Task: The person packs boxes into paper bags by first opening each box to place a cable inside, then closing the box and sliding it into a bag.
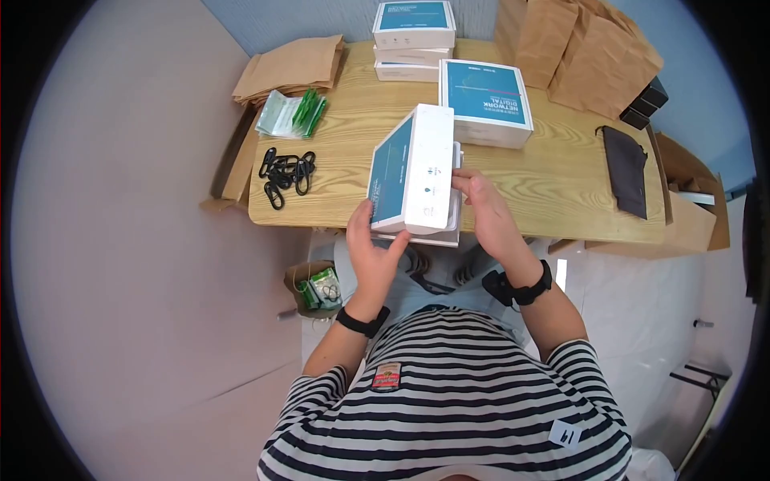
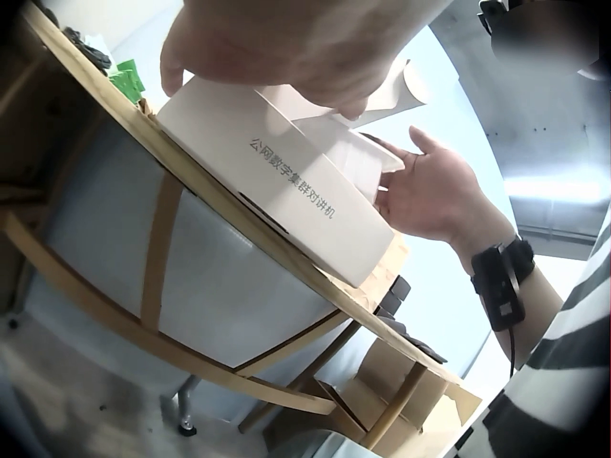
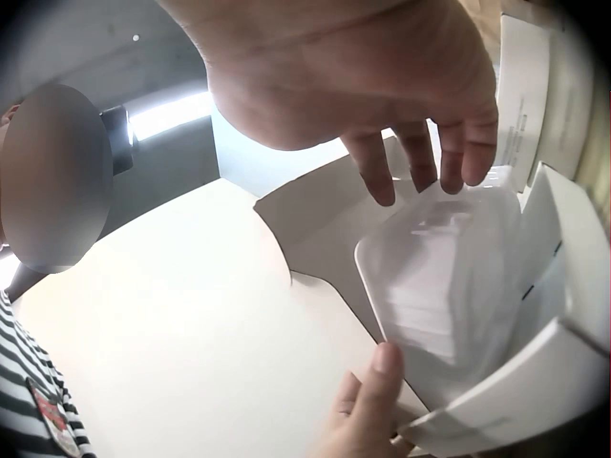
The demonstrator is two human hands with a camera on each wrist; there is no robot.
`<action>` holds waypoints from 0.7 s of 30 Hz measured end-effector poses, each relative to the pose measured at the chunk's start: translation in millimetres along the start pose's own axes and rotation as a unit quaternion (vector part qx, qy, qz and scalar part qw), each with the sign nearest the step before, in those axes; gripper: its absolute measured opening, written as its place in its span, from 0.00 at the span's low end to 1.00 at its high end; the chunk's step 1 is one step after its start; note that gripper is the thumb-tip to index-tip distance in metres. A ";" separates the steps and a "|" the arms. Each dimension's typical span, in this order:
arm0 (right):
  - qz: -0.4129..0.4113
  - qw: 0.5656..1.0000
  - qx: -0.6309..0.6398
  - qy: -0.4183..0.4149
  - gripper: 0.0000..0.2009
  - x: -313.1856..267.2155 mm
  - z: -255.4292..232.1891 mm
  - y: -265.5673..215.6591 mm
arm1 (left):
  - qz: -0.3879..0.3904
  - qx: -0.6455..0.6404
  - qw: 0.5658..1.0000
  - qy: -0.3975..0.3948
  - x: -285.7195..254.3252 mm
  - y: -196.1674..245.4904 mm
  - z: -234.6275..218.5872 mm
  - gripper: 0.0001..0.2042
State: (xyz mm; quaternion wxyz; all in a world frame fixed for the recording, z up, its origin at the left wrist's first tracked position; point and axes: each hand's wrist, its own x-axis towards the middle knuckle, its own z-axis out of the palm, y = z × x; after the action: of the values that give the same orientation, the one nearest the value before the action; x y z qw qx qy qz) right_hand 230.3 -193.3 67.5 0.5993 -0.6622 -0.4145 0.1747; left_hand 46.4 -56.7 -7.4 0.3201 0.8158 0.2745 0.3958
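A white box with a blue top stands tilted at the table's front edge, its lid raised. My left hand grips it at the near left corner, fingers along the blue face and thumb at the near edge. In the right wrist view, that thumb rests by the lid's corner. Inside the box sits a translucent white plastic tray. My right hand is at the box's right side, its extended fingertips at the tray's rim. The left wrist view shows dark printed characters on the box's near side.
Behind stand another blue-topped box and a stack of boxes. Black looped cords, green-and-clear packets and paper bags lie left. A dark pouch lies right, near a cardboard carton.
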 end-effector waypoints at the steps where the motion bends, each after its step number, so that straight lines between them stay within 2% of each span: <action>1: 0.006 1.000 -0.004 -0.004 0.28 -1.8 0.0 1.1 | -0.014 -0.016 1.000 0.002 -0.1 -1.4 -0.9 0.40; 3: 0.012 1.000 -0.007 -0.009 0.27 -5.1 0.4 7.8 | -0.027 -0.033 0.999 0.006 0.4 -7.4 -0.2 0.40; 5: -0.037 0.987 -0.152 -0.023 0.23 -9.5 4.8 22.7 | -0.081 -0.096 0.991 0.045 3.9 -12.4 1.4 0.43; 6: -0.037 0.988 -0.151 -0.024 0.23 -11.2 7.2 26.4 | -0.081 -0.095 0.991 0.045 5.7 -10.8 0.4 0.43; 8: -0.073 0.967 -0.238 -0.060 0.19 -13.9 13.2 27.9 | 0.030 0.092 0.995 0.003 8.8 -5.0 -2.3 0.50; 9: -0.074 0.967 -0.237 -0.060 0.19 -15.6 16.2 25.4 | 0.030 0.093 0.995 0.004 8.2 -7.5 0.5 0.50; 11: -0.067 0.971 -0.226 -0.046 0.17 -17.7 20.9 18.8 | 0.087 0.108 0.990 0.005 9.6 -13.4 7.7 0.54; 12: -0.069 0.971 -0.226 -0.046 0.17 -19.6 20.5 20.5 | 0.090 0.115 0.989 0.011 10.7 -14.2 8.1 0.51; 13: -0.104 0.949 -0.291 -0.059 0.17 -22.3 19.1 24.6 | 0.089 0.115 0.989 0.012 11.9 -15.5 7.8 0.51; 14: -0.138 0.922 -0.353 -0.073 0.17 -25.5 18.0 26.7 | 0.079 0.118 0.990 0.012 13.5 -15.7 6.4 0.49; 16: -0.136 0.919 -0.361 -0.088 0.18 -31.6 16.7 28.2 | 0.066 0.122 0.990 0.013 15.6 -15.0 3.5 0.47; 18: -0.134 0.914 -0.370 -0.098 0.19 -35.4 17.2 28.0 | -0.015 0.045 0.997 0.054 20.4 -14.5 1.3 0.36; 19: -0.132 0.912 -0.374 -0.105 0.20 -37.1 17.7 28.1 | -0.014 0.045 0.997 0.056 24.1 -17.9 1.4 0.36; 21: -0.133 0.909 -0.378 -0.113 0.20 -40.5 18.2 27.2 | -0.071 -0.082 0.989 0.104 32.9 -25.0 2.3 0.32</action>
State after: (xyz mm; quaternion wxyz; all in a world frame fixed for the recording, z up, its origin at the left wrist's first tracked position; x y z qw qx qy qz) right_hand 202.1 -210.6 27.2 0.2713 -0.7537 -0.5986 -0.0026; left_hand 61.1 -18.2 -11.5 0.3828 0.7198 0.3301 0.4759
